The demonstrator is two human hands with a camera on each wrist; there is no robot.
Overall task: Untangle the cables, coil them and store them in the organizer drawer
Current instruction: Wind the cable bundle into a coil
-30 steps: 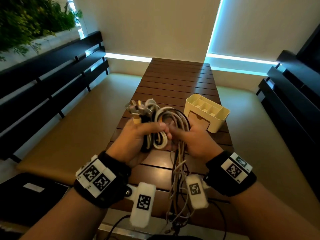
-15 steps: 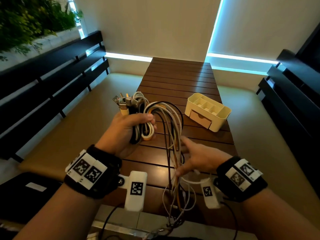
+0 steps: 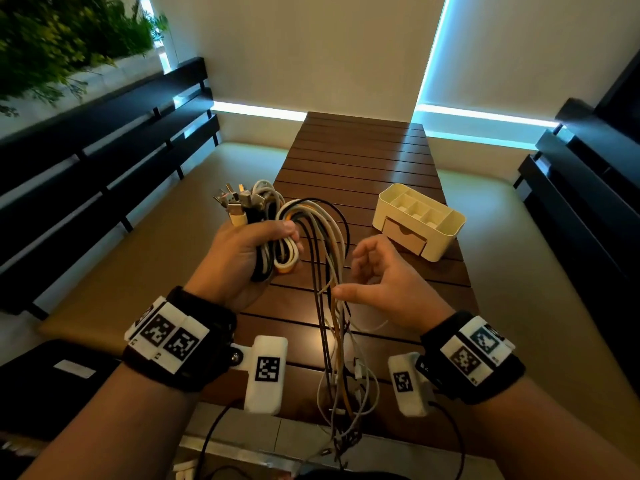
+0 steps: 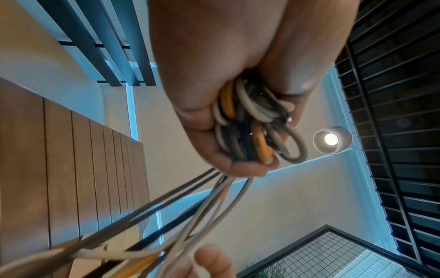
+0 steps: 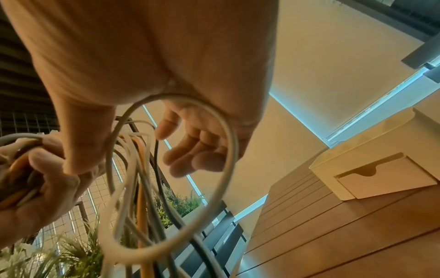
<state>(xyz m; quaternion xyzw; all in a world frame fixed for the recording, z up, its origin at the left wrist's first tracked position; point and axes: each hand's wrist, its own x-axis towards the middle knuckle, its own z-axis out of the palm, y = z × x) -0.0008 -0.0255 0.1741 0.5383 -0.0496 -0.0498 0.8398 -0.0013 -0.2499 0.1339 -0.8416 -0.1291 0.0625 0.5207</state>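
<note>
My left hand (image 3: 239, 258) grips a coiled cable bundle (image 3: 277, 251) of white, black and orange cables above the wooden slatted table (image 3: 363, 161). Their metal plugs (image 3: 235, 199) stick up above my fist. Long loose strands (image 3: 332, 327) arch over from the bundle and hang down past the near table edge. My right hand (image 3: 381, 282) hovers just right of them with relaxed fingers, its thumb beside the strands. In the right wrist view a white cable loop (image 5: 228, 150) crosses in front of my open palm (image 5: 195, 150). The cream organizer (image 3: 446, 233) stands at the right with its drawer (image 3: 405, 237) closed.
Black slatted bench backs (image 3: 104, 161) and tan cushions flank the table on both sides. A dark flat object with a white label (image 3: 69, 370) lies at lower left. Plants (image 3: 62, 39) fill the upper left. The strand ends tangle below the near table edge (image 3: 343, 438).
My right hand left the coil, slid down the hanging strands, then came back up open beside them. My left hand carried the bundle slightly left and higher.
</note>
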